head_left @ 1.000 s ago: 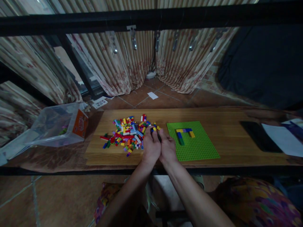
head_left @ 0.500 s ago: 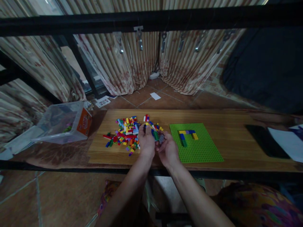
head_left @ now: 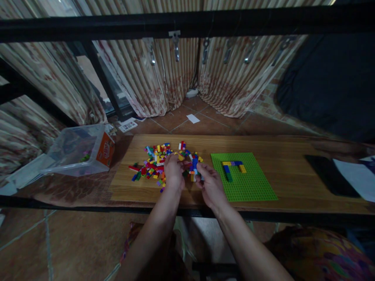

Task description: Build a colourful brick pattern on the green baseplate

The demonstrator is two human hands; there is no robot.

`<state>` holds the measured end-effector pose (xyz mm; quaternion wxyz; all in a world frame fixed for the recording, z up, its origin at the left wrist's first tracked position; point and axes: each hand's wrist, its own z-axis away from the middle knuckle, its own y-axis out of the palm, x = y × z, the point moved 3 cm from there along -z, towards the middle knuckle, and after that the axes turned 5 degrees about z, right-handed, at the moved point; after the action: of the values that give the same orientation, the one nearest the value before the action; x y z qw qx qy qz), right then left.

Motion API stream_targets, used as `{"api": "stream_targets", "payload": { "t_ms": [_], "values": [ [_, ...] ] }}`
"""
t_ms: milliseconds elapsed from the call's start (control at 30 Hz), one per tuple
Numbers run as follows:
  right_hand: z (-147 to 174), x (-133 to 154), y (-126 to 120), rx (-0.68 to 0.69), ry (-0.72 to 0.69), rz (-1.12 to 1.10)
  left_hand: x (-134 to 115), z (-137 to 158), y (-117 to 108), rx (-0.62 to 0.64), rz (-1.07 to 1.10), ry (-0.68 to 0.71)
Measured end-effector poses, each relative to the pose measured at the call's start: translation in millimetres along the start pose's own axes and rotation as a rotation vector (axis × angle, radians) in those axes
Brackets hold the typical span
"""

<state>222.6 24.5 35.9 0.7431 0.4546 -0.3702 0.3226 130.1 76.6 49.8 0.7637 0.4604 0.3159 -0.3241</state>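
Observation:
My right hand [head_left: 211, 182] is closed, its thumb and fingers round a blue toy brick [head_left: 195, 164] at the left of its fingertips. A light blue piece shows by the same fingers; whether it is joined to the blue one I cannot tell. My left hand [head_left: 174, 172] bends over the right part of a loose pile of mixed toy bricks [head_left: 152, 167], its fingers and thumb apart and partly hidden. On the green baseplate [head_left: 254, 187], right of my right hand, an angular row of bricks [head_left: 233, 164] in yellow, purple, blue and green is attached.
A clear plastic box [head_left: 73, 150] with an orange label stands left of the wooden board [head_left: 293, 171]. At the right end lie a black flat object [head_left: 328, 175] and white paper [head_left: 356, 177]. Metal clips hang from a dark bar [head_left: 187, 26] beyond the table.
My hands have moved apart. The left hand has shifted left over the pile, and the blue brick now shows at my right fingertips. The baseplate's bricks look the same.

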Motion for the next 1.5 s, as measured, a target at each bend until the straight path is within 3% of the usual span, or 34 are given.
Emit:
{"api": "stream_targets", "payload": {
  "t_ms": [133, 233, 400, 533, 800, 967, 1167, 1267, 1400, 1500],
  "values": [
    [-7, -4, -5, -0.025, -0.013, -0.003, -4, 0, -2, 0.028, -0.078, -0.092],
    [-12, -3, -5, -0.03, -0.032, -0.009, 0, 1, -3, 0.082, -0.233, -0.079],
    [-13, 3, 1, -0.002, -0.061, -0.04, 12, 6, 2, 0.238, -0.528, 0.203],
    [-12, 6, 5, -0.014, -0.086, -0.057, 16, 13, 4, 0.26, -0.656, 0.452],
    [-7, 11, 9, -0.057, -0.068, -0.116, 11, 14, 6, 0.276, -0.61, 0.519],
    [-6, 10, 9, -0.065, -0.045, -0.168, 17, 9, 3, 0.286, -0.49, 0.401],
    [-14, 9, 10, 0.023, 0.066, -0.22, 18, 10, 6, 0.251, -0.175, 0.098],
    [-21, 14, 11, 0.087, 0.1, -0.129, 12, 9, 7, 0.287, -0.149, -0.003],
    [-31, 22, 15, 0.137, 0.032, 0.127, 5, 2, 2, 0.326, -0.191, -0.063],
    [-38, 22, 17, 0.124, 0.016, 0.172, 3, -1, -1, 0.333, -0.204, -0.096]
  ]
}}
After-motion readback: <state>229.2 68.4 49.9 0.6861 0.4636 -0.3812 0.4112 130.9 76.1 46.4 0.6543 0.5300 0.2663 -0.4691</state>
